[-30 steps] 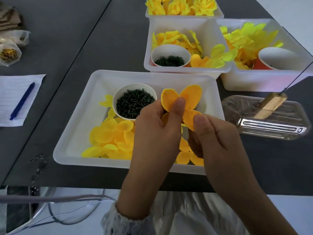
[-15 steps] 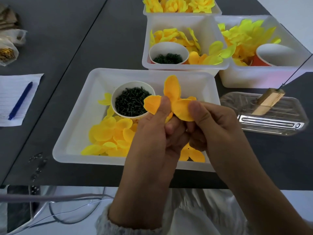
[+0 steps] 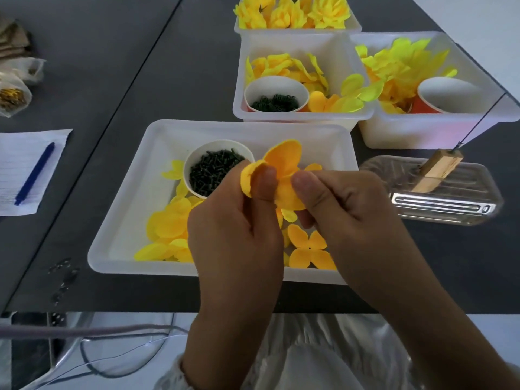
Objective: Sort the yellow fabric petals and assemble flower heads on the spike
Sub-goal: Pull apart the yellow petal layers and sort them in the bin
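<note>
Our left hand (image 3: 236, 237) and right hand (image 3: 346, 209) both pinch one orange petal piece (image 3: 284, 161) above the white tray (image 3: 118, 220) on the counter (image 3: 168, 66).

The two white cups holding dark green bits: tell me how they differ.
The near cup holds straight, stick-like pieces heaped almost to its rim; the far cup holds curly, ring-like pieces covering only its bottom. The near cup sits in the shallow tray, the far cup in a deeper bin. Both are white inside, with yellow petals lying around them.

both thumbs now spread the petal piece (image 3: 282, 167) (turned further).
</note>
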Motion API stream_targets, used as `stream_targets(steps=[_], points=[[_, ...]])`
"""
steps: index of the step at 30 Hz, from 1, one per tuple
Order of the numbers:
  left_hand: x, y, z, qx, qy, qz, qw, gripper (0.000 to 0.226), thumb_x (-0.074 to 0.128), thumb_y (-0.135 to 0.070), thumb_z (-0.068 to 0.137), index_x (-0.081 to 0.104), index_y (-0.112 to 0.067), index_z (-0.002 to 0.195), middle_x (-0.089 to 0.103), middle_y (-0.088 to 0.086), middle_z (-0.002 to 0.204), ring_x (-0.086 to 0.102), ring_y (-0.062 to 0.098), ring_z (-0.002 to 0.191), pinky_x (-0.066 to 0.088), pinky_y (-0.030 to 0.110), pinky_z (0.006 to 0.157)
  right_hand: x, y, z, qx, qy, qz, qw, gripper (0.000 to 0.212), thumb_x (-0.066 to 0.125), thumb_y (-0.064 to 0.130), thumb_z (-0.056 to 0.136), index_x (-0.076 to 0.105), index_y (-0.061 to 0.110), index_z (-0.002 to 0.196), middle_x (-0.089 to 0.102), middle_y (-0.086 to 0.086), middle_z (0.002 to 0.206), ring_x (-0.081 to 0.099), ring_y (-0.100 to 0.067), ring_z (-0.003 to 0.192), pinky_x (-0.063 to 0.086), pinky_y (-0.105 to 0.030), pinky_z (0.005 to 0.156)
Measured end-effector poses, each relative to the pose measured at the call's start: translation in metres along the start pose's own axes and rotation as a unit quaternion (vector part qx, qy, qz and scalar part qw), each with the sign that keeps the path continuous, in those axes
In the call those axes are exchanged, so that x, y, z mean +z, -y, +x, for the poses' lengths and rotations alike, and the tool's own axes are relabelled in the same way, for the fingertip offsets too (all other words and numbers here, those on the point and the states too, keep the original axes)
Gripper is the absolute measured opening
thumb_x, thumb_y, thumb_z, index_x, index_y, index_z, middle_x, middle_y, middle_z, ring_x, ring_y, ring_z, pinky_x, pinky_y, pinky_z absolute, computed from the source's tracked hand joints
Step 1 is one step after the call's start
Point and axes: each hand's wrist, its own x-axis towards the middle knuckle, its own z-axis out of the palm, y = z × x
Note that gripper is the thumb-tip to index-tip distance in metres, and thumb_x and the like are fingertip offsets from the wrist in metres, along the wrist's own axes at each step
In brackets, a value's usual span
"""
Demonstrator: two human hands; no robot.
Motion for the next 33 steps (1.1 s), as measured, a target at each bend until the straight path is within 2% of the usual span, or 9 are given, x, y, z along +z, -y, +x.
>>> stream_targets(steps=[3, 8, 11, 14, 18, 21, 26, 29, 33], points=[[-0.001, -0.004, -0.006, 0.048, -0.013, 0.034, 0.998, 0.029, 0.041, -0.034, 0.1, 0.042, -0.026, 0.072, 0.035, -0.011, 0.05, 0.038, 0.012, 0.05, 0.027, 0.022, 0.045, 0.006, -0.003, -0.002, 0.062, 0.02, 0.05, 0.997, 0.053, 0.043, 0.036, 0.095, 0.044, -0.004, 0.06, 0.034, -0.006, 0.05, 0.031, -0.015, 0.048, 0.027, -0.032, 0.049], [0.0, -0.001, 0.001, 0.012, 0.008, -0.001, 1.0, 0.025, 0.039, -0.038, 0.101, 0.043, -0.032, 0.077, 0.037, -0.015, 0.05, 0.042, 0.001, 0.05, 0.027, 0.013, 0.048, 0.012, -0.002, -0.015, 0.028, -0.035, 0.058, 0.997, 0.047, 0.043, 0.032, 0.095, 0.045, 0.005, 0.057, 0.038, 0.001, 0.048, 0.034, -0.007, 0.046, 0.029, -0.019, 0.047], [0.004, -0.003, 0.001, 0.005, 0.038, 0.0, 0.999, 0.031, 0.04, -0.042, 0.1, 0.038, -0.036, 0.07, 0.038, -0.01, 0.051, 0.04, 0.007, 0.05, 0.03, 0.024, 0.047, 0.011, -0.002, -0.022, 0.015, -0.107, 0.077, 0.991, 0.047, 0.046, 0.028, 0.097, 0.044, 0.007, 0.055, 0.037, 0.005, 0.048, 0.034, -0.005, 0.045, 0.03, -0.014, 0.047], [0.008, -0.002, -0.001, -0.006, 0.07, -0.005, 0.998, 0.031, 0.04, -0.042, 0.099, 0.039, -0.034, 0.069, 0.042, -0.008, 0.053, 0.041, 0.009, 0.051, 0.034, 0.031, 0.049, 0.007, -0.005, -0.02, 0.017, -0.125, 0.048, 0.991, 0.048, 0.046, 0.028, 0.097, 0.044, 0.004, 0.056, 0.037, 0.002, 0.047, 0.034, -0.007, 0.045, 0.03, -0.017, 0.047], [0.005, -0.009, -0.002, 0.065, 0.081, 0.012, 0.995, 0.025, 0.046, -0.032, 0.099, 0.038, -0.037, 0.076, 0.034, -0.014, 0.053, 0.034, 0.006, 0.049, 0.028, 0.026, 0.046, 0.002, -0.014, -0.011, 0.095, -0.062, 0.119, 0.986, 0.045, 0.045, 0.029, 0.093, 0.043, 0.001, 0.058, 0.037, 0.008, 0.044, 0.032, -0.003, 0.042, 0.029, -0.015, 0.045], [0.004, -0.008, 0.004, 0.052, 0.061, 0.006, 0.997, 0.028, 0.046, -0.035, 0.099, 0.041, -0.029, 0.071, 0.035, -0.011, 0.051, 0.035, 0.008, 0.049, 0.031, 0.027, 0.045, -0.005, -0.015, -0.007, 0.12, 0.001, 0.187, 0.975, 0.039, 0.044, 0.031, 0.09, 0.046, 0.006, 0.06, 0.037, 0.008, 0.045, 0.031, 0.0, 0.04, 0.028, -0.012, 0.042], [-0.001, 0.0, 0.014, 0.04, 0.103, -0.015, 0.994, 0.039, 0.047, -0.04, 0.098, 0.036, -0.038, 0.061, 0.05, -0.017, 0.057, 0.045, -0.004, 0.048, 0.028, 0.006, 0.047, -0.024, -0.01, -0.002, 0.16, 0.133, 0.164, 0.964, 0.02, 0.053, 0.024, 0.091, 0.059, 0.01, 0.078, 0.055, 0.0, 0.06, 0.045, -0.01, 0.046, 0.042, -0.022, 0.046], [-0.002, 0.002, 0.01, 0.019, 0.124, -0.044, 0.991, 0.036, 0.045, -0.044, 0.096, 0.042, -0.035, 0.061, 0.058, -0.01, 0.065, 0.053, 0.005, 0.052, 0.034, 0.01, 0.044, -0.033, -0.01, 0.001, 0.167, 0.139, 0.116, 0.969, 0.019, 0.06, 0.03, 0.084, 0.062, 0.012, 0.077, 0.058, 0.003, 0.058, 0.049, -0.003, 0.046, 0.042, -0.015, 0.047], [0.002, 0.003, 0.008, -0.036, 0.14, -0.077, 0.987, 0.035, 0.047, -0.051, 0.094, 0.051, -0.029, 0.068, 0.058, -0.006, 0.066, 0.053, 0.012, 0.057, 0.037, 0.017, 0.045, -0.032, -0.015, 0.0, 0.147, 0.112, 0.069, 0.98, 0.017, 0.063, 0.023, 0.087, 0.061, 0.018, 0.071, 0.057, 0.007, 0.052, 0.05, 0.001, 0.042, 0.038, -0.008, 0.045]])
